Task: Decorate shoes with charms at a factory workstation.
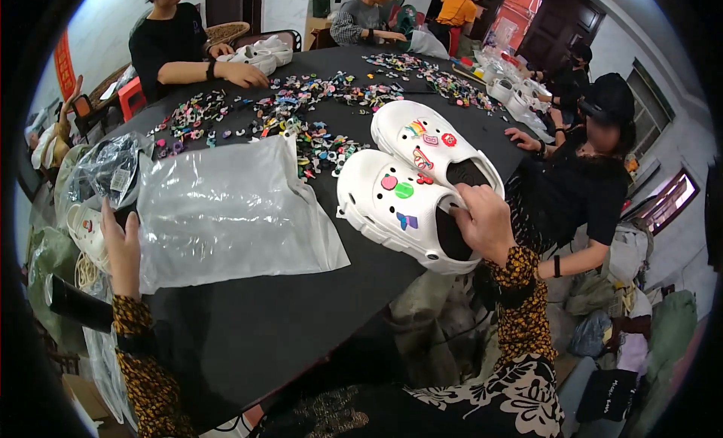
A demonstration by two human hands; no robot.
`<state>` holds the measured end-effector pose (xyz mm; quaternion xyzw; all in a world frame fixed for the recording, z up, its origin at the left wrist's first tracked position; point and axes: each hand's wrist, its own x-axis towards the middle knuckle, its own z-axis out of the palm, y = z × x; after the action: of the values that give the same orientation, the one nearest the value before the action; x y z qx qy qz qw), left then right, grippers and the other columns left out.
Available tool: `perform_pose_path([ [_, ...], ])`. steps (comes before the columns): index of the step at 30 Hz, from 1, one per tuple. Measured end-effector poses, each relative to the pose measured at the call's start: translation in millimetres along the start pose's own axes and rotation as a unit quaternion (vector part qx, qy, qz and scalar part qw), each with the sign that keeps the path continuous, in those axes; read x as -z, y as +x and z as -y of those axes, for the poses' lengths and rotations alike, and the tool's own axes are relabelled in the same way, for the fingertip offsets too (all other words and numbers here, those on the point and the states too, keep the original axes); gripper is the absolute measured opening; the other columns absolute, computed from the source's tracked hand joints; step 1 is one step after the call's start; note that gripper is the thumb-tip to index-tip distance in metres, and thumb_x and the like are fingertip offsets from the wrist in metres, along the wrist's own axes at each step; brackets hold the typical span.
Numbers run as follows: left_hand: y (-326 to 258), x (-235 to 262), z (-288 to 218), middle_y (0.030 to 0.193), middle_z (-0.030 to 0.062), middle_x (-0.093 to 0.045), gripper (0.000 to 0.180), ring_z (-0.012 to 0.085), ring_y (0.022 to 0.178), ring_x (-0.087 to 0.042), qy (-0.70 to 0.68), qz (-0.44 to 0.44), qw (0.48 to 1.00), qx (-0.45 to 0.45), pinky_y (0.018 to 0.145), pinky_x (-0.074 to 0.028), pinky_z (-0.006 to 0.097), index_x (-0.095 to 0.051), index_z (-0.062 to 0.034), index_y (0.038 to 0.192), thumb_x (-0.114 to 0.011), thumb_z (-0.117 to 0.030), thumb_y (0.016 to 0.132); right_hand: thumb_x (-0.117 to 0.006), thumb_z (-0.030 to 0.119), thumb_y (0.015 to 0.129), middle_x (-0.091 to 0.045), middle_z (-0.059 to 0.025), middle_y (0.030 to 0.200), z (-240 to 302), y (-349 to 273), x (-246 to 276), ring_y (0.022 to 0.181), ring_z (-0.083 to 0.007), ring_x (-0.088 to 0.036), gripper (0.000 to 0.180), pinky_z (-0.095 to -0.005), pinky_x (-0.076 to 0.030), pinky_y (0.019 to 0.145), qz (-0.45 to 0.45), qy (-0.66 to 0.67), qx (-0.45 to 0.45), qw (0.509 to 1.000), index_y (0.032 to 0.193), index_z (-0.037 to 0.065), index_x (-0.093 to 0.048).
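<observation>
A pair of white clogs [395,193] with colourful charms on their tops is held by my right hand [486,223], its fingers closed on the heel openings where the two shoes meet. They are tilted over the dark table, toes pointing up and left. My left hand [123,250] is at the left edge of a frosted plastic bag [233,212] lying flat on the table. Thumb and forefinger stand apart there, nothing visibly between them; whether they touch the bag, I cannot tell. Beside that hand is another white clog [89,231] with a charm, partly covered by clear plastic.
Loose shoe charms [301,125] are spread in heaps across the dark table [263,329]. A black cylinder [79,302] juts out by my left wrist. Several people sit around the table, one close on the right [580,182]. More white shoes [260,55] lie at the far side.
</observation>
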<state>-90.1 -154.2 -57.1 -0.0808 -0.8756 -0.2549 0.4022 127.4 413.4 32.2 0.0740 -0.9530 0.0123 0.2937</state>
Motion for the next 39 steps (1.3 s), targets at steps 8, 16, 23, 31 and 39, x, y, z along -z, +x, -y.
perform_pose_path([
  [8, -31, 40, -209, 0.116, 0.0142, -0.059, 0.049, 0.0147, 0.094, -0.060, -0.431, 0.476, 0.754, 0.138, 0.083, -0.048, 0.027, -0.035, 0.0050, 0.139, -0.052, -0.012, 0.096, -0.066, 0.008, 0.077, -0.062, -0.0169, 0.085, 55, 24, -8, 0.079, -0.0353, -0.060, 0.030, -0.0433, -0.049, 0.069, -0.096, 0.165, -0.059, 0.980, 0.105, 0.001, -0.059],
  [16, -39, 47, -230, 0.119, 0.0156, -0.052, 0.099, 0.0180, 0.106, -0.055, -0.598, 0.393, 0.668, 0.203, 0.085, -0.048, 0.029, -0.002, 0.0003, 0.148, -0.071, -0.031, 0.085, -0.065, 0.004, 0.075, -0.054, -0.0171, 0.075, 158, 47, -40, 0.068, -0.0343, -0.053, 0.038, -0.0430, -0.044, 0.060, -0.107, 0.178, 0.041, 0.977, 0.110, -0.007, -0.055],
  [23, -31, 44, -204, 0.147, 0.0161, -0.032, 0.102, 0.0224, 0.126, -0.043, -0.513, 0.344, 0.756, 0.218, 0.104, -0.035, 0.033, -0.006, -0.0003, 0.150, -0.070, -0.006, 0.070, -0.064, 0.015, 0.084, -0.059, -0.0225, 0.086, 212, 36, -69, 0.077, -0.0361, -0.060, 0.062, -0.0426, -0.049, 0.067, 0.043, 0.335, 0.021, 0.941, 0.130, -0.014, -0.035],
  [31, -33, 34, -155, 0.137, 0.0195, -0.046, 0.094, 0.0239, 0.124, -0.047, -0.504, 0.369, 0.726, 0.287, 0.104, -0.036, 0.031, -0.016, 0.0015, 0.148, -0.049, 0.002, 0.059, -0.061, 0.017, 0.088, -0.058, -0.0211, 0.101, 209, 32, -59, 0.088, -0.0352, -0.059, 0.056, -0.0429, -0.045, 0.076, 0.146, 0.465, 0.134, 0.863, 0.133, -0.006, -0.037],
  [39, -33, 16, -134, 0.128, 0.0171, -0.053, 0.075, 0.0204, 0.115, -0.054, -0.490, 0.387, 0.733, 0.270, 0.097, -0.041, 0.028, -0.033, 0.0049, 0.141, -0.044, 0.010, 0.066, -0.065, 0.017, 0.086, -0.059, -0.0171, 0.109, 181, 19, -47, 0.093, -0.0309, -0.059, 0.036, -0.0383, -0.043, 0.081, 0.140, 0.494, 0.152, 0.844, 0.117, 0.000, -0.058],
])
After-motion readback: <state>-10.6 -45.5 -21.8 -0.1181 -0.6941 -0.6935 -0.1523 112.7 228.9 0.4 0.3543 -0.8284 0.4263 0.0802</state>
